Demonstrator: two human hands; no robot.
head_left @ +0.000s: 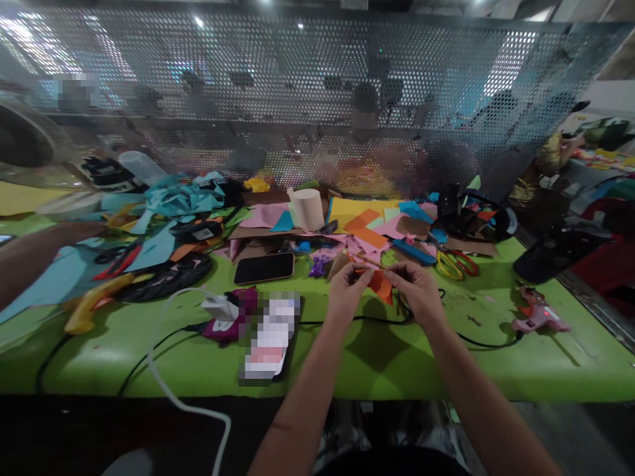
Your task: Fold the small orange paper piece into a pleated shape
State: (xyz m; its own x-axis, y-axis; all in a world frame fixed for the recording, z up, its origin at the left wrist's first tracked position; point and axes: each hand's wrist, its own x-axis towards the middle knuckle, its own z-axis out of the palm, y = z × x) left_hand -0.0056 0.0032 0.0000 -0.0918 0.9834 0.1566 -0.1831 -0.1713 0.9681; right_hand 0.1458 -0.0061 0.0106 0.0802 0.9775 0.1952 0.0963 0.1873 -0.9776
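An orange piece of paper is held up between both hands over the green tabletop. My left hand pinches its left side, and my right hand pinches the other side. A thin stick-like strip runs along the top, near the fingertips; what it is I cannot tell. Just beyond the hands lie pink paper scraps and a small purple folded piece. Past my right hand rest scissors with yellow and red handles. Part of the paper is hidden behind my thumbs.
A black phone, a lit phone and a magenta power strip lie left of my hands. A pink glue gun sits at right, its cord crossing the table. Behind stands a paper roll before a perforated metal screen. Another person's arm reaches in from the left.
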